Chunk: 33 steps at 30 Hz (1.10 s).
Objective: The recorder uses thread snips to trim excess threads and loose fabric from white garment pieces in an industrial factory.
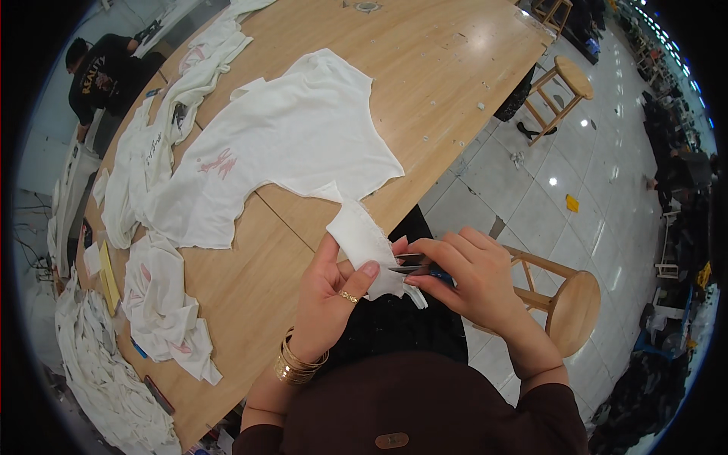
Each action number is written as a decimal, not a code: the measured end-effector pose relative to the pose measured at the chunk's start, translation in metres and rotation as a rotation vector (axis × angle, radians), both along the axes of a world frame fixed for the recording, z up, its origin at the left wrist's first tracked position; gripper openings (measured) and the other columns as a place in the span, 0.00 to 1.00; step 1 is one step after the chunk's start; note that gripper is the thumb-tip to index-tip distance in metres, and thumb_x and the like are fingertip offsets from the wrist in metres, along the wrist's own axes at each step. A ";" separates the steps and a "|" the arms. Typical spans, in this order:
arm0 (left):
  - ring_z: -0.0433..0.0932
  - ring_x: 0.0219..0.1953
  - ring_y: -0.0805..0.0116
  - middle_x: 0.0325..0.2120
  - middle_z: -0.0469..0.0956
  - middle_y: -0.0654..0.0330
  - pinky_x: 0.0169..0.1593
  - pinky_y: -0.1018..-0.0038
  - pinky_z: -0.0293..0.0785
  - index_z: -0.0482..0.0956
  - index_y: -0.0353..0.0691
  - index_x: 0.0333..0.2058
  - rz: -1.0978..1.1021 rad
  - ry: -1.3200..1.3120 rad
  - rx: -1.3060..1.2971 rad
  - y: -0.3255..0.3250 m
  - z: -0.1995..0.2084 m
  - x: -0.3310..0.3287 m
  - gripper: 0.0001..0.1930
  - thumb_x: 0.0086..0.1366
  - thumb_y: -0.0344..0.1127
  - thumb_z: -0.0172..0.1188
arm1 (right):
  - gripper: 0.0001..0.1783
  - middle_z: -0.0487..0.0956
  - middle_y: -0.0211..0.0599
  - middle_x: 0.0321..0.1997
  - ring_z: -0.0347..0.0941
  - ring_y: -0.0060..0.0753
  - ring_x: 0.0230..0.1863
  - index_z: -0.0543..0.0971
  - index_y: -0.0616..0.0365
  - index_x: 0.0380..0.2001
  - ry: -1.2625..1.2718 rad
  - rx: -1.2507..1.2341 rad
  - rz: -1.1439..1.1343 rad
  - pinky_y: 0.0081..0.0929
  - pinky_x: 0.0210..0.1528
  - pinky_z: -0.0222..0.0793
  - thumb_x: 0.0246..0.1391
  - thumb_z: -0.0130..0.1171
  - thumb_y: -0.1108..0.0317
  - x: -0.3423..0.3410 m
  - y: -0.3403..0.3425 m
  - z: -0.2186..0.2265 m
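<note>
A white garment (303, 129) with a small reddish print is spread over the wooden table, and one end of it hangs past the near edge. My left hand (332, 288), with bracelets and a ring, pinches that folded end between thumb and fingers. In my right hand (474, 277) are small thread snips (413, 268) with a blue grip, held in closed fingers. Their blades point left and lie against the edge of the white cloth, close to my left thumb. The fingers partly hide the grip of the snips.
More white garments (163, 303) lie along the left of the table (425, 68), beside a yellow strip (109, 279). Wooden stools (575, 311) stand on the tiled floor at right. A person in black (106, 80) works at the far left.
</note>
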<state>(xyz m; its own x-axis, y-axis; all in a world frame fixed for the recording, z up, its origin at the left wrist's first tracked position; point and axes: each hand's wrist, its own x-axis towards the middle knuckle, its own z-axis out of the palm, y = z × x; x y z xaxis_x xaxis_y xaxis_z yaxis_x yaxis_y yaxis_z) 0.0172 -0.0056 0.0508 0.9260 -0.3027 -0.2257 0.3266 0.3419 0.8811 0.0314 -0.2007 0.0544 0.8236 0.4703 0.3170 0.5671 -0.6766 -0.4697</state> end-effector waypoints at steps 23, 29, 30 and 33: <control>0.75 0.43 0.71 0.45 0.72 0.53 0.45 0.78 0.71 0.46 0.33 0.60 -0.010 -0.014 0.156 0.000 0.003 -0.003 0.29 0.62 0.23 0.48 | 0.18 0.62 0.23 0.17 0.62 0.22 0.17 0.77 0.46 0.37 -0.144 -0.151 -0.005 0.21 0.18 0.58 0.38 0.66 0.61 0.001 -0.001 0.014; 0.75 0.41 0.73 0.43 0.74 0.52 0.44 0.79 0.70 0.46 0.33 0.60 -0.035 -0.003 0.183 -0.001 0.005 -0.002 0.29 0.63 0.23 0.48 | 0.18 0.61 0.23 0.17 0.61 0.21 0.17 0.78 0.43 0.37 -0.189 -0.196 0.007 0.20 0.18 0.57 0.36 0.66 0.62 0.002 -0.003 0.013; 0.76 0.41 0.73 0.42 0.75 0.52 0.44 0.80 0.70 0.46 0.33 0.60 -0.045 -0.006 0.191 -0.001 0.005 -0.002 0.29 0.63 0.23 0.48 | 0.18 0.61 0.22 0.17 0.61 0.20 0.17 0.78 0.42 0.36 -0.204 -0.217 0.010 0.20 0.18 0.57 0.36 0.66 0.62 0.002 -0.003 0.014; 0.76 0.40 0.74 0.40 0.76 0.52 0.43 0.80 0.70 0.46 0.33 0.60 -0.024 -0.006 0.173 -0.003 0.004 -0.002 0.29 0.63 0.24 0.48 | 0.18 0.60 0.22 0.17 0.60 0.20 0.17 0.78 0.40 0.36 -0.221 -0.248 0.011 0.19 0.18 0.56 0.36 0.66 0.62 0.002 -0.004 0.015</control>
<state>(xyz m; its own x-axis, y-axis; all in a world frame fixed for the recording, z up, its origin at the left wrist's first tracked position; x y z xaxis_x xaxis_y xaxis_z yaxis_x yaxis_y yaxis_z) 0.0153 -0.0083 0.0545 0.9207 -0.2814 -0.2705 0.3269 0.1771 0.9283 0.0331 -0.2046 0.0691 0.7420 0.5638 0.3627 0.6449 -0.7481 -0.1563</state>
